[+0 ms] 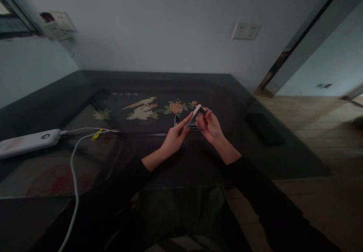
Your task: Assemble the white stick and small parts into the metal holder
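My left hand (173,140) is closed round a slim, pale object (194,114), seen nearly edge-on and tilted up to the right. Its exact kind cannot be made out. The fingers of my right hand (210,127) are bent at the upper end of this object, around a small dark, shiny piece (203,111). Whether that piece is joined to the pale object is unclear. Just left of the hands, a small black and silver item (176,120) shows above the dark table (187,165). Both hands are over the table's near middle part.
A white power strip (31,142) lies at left, with a pale cable (74,168) looping toward the front edge. A flat black object (264,128) rests at right. The table meets a wall with a double socket (246,31); another socket (61,22) is far left.
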Demonstrator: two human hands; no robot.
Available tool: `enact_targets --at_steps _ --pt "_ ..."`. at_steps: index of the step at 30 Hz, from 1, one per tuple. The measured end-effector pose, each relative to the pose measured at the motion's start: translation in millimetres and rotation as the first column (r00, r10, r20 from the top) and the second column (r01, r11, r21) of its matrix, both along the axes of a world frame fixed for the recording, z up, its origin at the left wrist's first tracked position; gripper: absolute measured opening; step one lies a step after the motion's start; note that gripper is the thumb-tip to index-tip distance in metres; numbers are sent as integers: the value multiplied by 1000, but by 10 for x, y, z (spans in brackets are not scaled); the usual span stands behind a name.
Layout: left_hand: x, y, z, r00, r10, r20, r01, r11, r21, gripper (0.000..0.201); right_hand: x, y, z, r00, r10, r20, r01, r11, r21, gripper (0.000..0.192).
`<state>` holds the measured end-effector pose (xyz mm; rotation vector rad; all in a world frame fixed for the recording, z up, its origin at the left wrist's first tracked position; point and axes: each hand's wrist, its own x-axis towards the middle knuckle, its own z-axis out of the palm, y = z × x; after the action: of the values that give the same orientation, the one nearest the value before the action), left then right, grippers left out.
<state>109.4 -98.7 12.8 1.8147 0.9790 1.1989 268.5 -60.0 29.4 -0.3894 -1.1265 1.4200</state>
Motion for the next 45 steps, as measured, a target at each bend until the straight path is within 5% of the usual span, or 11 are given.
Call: enact_targets --at_steps 17,35,45 --pt "62 -73 30 979 -201 36 198 978 68 57 33 22 -35 999 -46 8 46 997 -65 49" --pt "10 -11 26 998 -38 43 40 998 -40 58 3 -12 22 998 -41 54 43 999 -21 45" --pt "45 -71 6 992 -122 -20 123 991 56 58 20 9 -14 994 -87 72 92 993 -73 51"
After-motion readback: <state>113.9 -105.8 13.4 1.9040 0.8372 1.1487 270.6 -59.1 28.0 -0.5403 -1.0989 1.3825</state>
